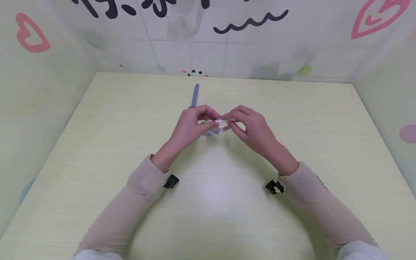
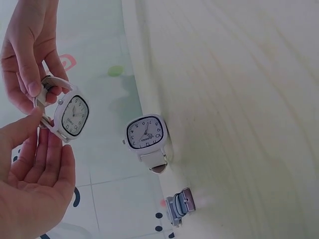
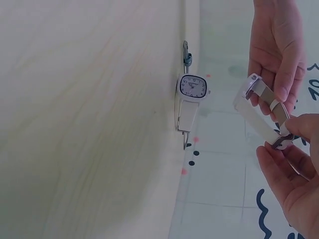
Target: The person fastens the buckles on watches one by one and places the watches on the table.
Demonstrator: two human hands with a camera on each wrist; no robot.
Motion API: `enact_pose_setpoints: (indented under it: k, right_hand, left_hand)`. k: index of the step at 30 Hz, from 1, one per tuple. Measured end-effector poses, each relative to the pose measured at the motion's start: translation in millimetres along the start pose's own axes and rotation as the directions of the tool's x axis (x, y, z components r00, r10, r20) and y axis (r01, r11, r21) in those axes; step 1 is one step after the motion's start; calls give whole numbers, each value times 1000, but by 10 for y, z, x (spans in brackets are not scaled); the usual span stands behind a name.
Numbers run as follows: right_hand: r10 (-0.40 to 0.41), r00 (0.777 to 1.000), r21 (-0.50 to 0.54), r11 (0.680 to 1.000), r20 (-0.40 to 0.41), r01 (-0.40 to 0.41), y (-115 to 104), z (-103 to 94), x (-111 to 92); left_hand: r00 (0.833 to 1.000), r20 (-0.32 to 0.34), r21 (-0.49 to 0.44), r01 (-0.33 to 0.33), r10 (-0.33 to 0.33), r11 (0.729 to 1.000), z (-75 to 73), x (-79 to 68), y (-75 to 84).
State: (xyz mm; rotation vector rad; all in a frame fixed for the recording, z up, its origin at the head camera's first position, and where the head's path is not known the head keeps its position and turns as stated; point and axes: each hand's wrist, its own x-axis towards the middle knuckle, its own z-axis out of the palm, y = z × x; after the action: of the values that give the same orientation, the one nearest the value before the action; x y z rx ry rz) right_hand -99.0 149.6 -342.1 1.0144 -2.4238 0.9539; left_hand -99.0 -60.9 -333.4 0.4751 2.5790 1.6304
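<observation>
Both hands are raised over the middle of the table, fingertips close together on one white wristwatch [image 2: 75, 115]. Its square white dial faces the left wrist view; its strap [image 3: 256, 118] bends round into a loop. My left hand [image 1: 191, 124] pinches the strap on one side, thumb against fingers. With thumb and fingers, my right hand [image 1: 255, 126] pinches the strap by the metal buckle [image 3: 280, 143]. The fingers partly hide the buckle and strap end. Behind and below the hands, a second white wristwatch [image 2: 145, 133] sits on the table, partly covered in the head view.
A watch with a blue-grey strap [image 1: 195, 94] lies farther back on the pale wooden table [image 1: 214, 216]. Printed white walls [image 1: 208, 54] border the table at the back and both sides. Black wrist cameras [image 1: 171, 181] sit at both cuffs.
</observation>
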Motion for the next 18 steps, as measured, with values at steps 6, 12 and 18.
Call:
enact_pose_setpoints:
  k: [6,12,18]
  right_hand:
    - [-6,1000,23,1000,-22,6,-3,3,-6]
    - [3,1000,48,999,-29,-2,-14,-1,-6]
    - [17,1000,89,996,-24,-14,-20,17,-5]
  left_hand:
    - [1000,-2,8,-29,29,1000,-1,5,-4]
    - [998,-6,26,-64,65,998,1,1,-27]
    - [997,-6,-1,-80,80,997,17,-4,-20]
